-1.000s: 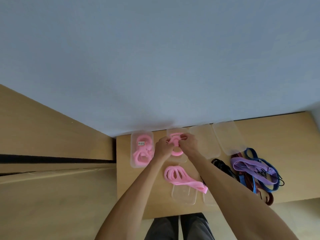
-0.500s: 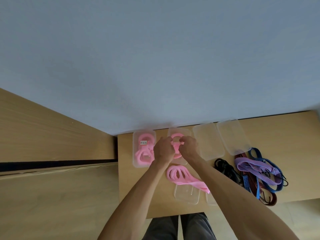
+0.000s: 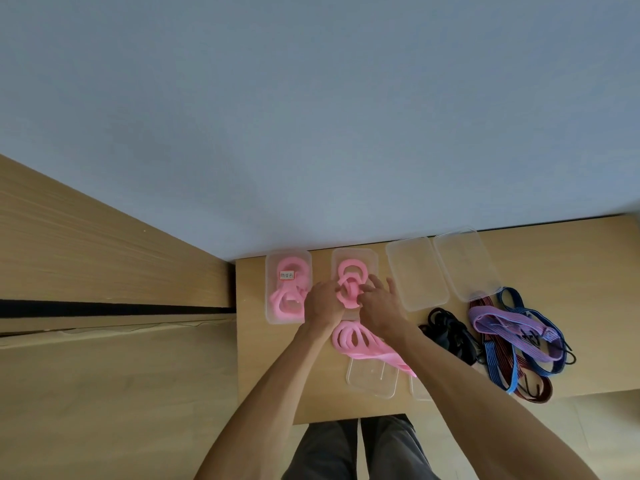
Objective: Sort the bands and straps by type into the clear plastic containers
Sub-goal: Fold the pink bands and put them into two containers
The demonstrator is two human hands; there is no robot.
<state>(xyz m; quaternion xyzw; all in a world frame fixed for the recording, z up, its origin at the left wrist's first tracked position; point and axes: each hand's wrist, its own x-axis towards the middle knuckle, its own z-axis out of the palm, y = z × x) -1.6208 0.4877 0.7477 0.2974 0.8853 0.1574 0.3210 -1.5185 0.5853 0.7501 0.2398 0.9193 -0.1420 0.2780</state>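
Observation:
Several clear plastic containers line the back of the wooden table. The leftmost container (image 3: 271, 271) holds coiled pink bands with a small label. Over the second container (image 3: 371, 259), both hands meet on a pink band (image 3: 349, 292). My left hand (image 3: 323, 301) pinches its left side. My right hand (image 3: 379, 303) touches its right side with the outer fingers spread. Another pink ring (image 3: 351, 266) lies further back in that container. The third container (image 3: 415, 275) and fourth container (image 3: 464, 263) hold nothing. A loose pink band pile (image 3: 356, 339) lies just below my hands.
A black strap bundle (image 3: 450, 329) and a tangle of purple, blue and dark red straps (image 3: 512, 334) lie at the right. Two clear lids (image 3: 372, 379) rest near the table's front edge. A wooden panel stands left of the table. My legs show below.
Both hands have lowered the pink band into the second container, and my right hand's fingers have spread apart. The camera view shifted slightly.

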